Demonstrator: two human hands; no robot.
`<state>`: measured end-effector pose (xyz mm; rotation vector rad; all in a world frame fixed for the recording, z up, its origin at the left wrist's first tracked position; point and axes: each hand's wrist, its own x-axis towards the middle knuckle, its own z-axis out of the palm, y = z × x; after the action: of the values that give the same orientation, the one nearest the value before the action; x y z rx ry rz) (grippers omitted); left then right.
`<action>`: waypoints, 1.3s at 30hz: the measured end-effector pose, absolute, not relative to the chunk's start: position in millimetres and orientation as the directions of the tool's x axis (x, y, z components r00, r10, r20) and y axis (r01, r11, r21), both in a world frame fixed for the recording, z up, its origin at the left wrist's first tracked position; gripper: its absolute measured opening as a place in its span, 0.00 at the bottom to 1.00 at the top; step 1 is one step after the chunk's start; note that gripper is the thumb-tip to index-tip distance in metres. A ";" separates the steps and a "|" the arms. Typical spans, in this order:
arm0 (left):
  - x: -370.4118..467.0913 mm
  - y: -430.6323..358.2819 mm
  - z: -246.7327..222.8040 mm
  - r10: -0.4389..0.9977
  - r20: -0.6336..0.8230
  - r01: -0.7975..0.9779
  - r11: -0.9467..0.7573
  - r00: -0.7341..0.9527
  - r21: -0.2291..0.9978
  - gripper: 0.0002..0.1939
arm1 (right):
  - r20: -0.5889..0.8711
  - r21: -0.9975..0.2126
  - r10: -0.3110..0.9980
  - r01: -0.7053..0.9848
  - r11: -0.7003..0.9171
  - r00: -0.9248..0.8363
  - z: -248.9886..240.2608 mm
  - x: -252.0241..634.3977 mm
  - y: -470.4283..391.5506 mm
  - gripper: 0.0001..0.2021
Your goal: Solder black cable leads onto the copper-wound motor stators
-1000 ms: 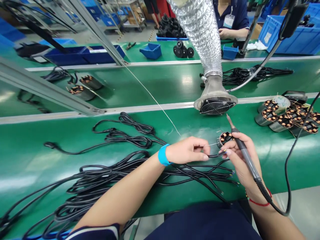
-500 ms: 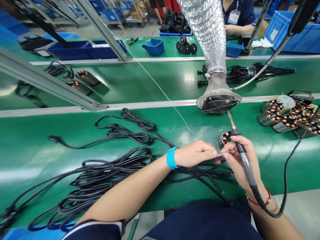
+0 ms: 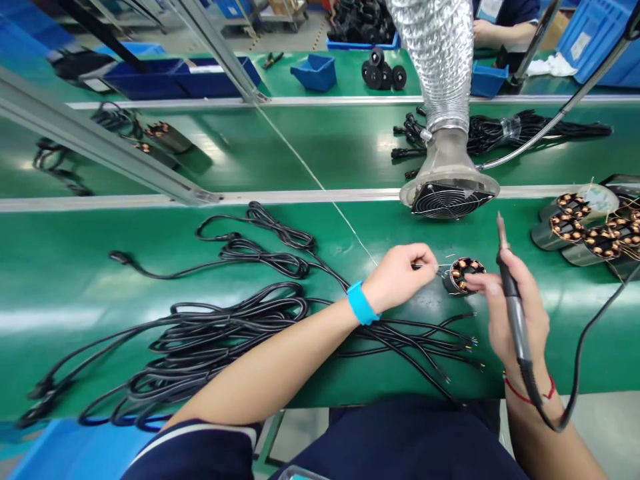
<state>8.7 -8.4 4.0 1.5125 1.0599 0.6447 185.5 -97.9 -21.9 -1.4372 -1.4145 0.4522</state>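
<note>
My left hand (image 3: pixel 403 273), a blue band on its wrist, is closed on a black cable (image 3: pixel 416 266), mostly hidden by the fingers. Thin wire ends stick out from it toward a small motor stator (image 3: pixel 466 275) with copper windings, standing on the green bench. My right hand (image 3: pixel 520 313) grips a soldering iron (image 3: pixel 515 307), its tip pointing up and away from me. Two fingers of that hand reach over the stator's right side; whether they touch it I cannot tell.
Coiled black cables (image 3: pixel 225 340) cover the bench at left, their stripped ends (image 3: pixel 470 343) lying before me. A fume extractor hood (image 3: pixel 450 190) hangs beyond the stator. More stators (image 3: pixel 575 223) stand at right. A co-worker's arm (image 3: pixel 505 33) shows across the bench.
My hands have moved apart. My left hand has lifted the cable end up to the stator, and my right hand has shifted right with the soldering iron. The view has tilted slightly downward.
</note>
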 end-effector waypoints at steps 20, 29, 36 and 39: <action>13.5 -0.3 -8.9 0.919 -0.060 0.314 -0.071 0.389 0.947 0.05 | 0.679 -0.641 0.719 0.597 0.482 0.148 -37.4 192.5 -102.9 0.08; 13.0 -0.2 -8.7 0.920 -0.048 0.318 -0.086 0.390 0.944 0.05 | 0.676 -0.641 0.726 0.585 0.497 0.124 -37.3 191.8 -101.0 0.09; 12.9 0.5 -9.1 0.923 -0.027 0.309 -0.101 0.384 0.946 0.05 | 0.662 -0.654 0.739 0.580 0.485 0.128 -37.1 190.3 -101.3 0.09; 13.4 0.4 -9.5 0.922 -0.019 0.300 -0.106 0.387 0.948 0.05 | 0.684 -0.643 0.719 0.568 0.514 0.124 -38.3 189.3 -100.0 0.09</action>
<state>13.4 0.4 -9.5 1.6339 1.1028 0.7693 189.3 -100.0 -38.3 -1.1477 -1.5465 0.1562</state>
